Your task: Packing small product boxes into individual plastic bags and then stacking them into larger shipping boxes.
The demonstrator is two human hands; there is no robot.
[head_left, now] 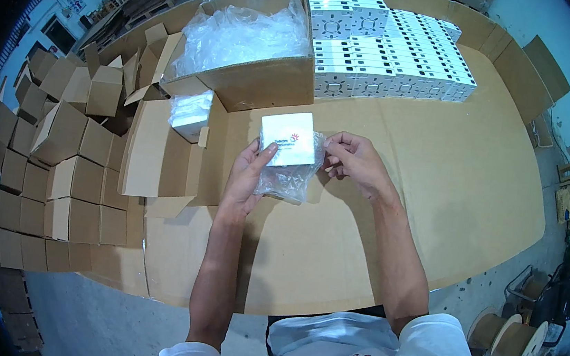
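The left hand [247,177] holds a small white box [288,139] from the left side; its thumb is pressed on the front face of the box and the fingers are curled behind it. The right hand [353,159] is nearly closed, and its fingertips pinch the edge of a clear plastic bag [290,178] at the right side of the box. The bag hangs under the box and partly around it, and it is wrinkled. Both hands keep the box above the middle of the table [436,194], a little toward the far edge, which is covered with brown cardboard.

Just to the left of the hands an open cardboard carton [162,158] lies on the table, and one more wrapped white box [191,114] stands in it. Behind it, near the far edge, there is a big cardboard box [267,82] filled with clear plastic bags [241,34]. At the far right corner many white boxes with black print [389,50] are stacked in neat rows. Beyond the left edge of the table, a pile of small folded brown cartons [57,161] rises from the floor.
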